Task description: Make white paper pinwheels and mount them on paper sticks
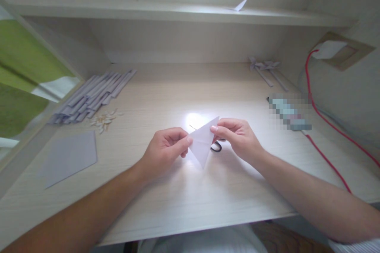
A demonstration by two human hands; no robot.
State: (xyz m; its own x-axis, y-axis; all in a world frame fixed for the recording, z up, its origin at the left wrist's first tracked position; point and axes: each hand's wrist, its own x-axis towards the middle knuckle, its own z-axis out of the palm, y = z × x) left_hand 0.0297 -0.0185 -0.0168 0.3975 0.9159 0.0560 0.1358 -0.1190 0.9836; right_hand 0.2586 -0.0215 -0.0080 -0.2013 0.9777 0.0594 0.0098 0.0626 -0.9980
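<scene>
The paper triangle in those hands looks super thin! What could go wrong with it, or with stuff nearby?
1. The paper triangle is pinched between the fingertips of the left hand and right hand, so pulling them apart might tear or crease it.
2. A black loop shows just behind the paper; a moving hand could bump it.
3. The red cable runs beside the right forearm, so a wide swing might snag it.

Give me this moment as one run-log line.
Left hand: pinching folded paper; right hand: pinching same paper; behind paper: black loop, partly hidden; leftward: paper rolls, flat sheet
</scene>
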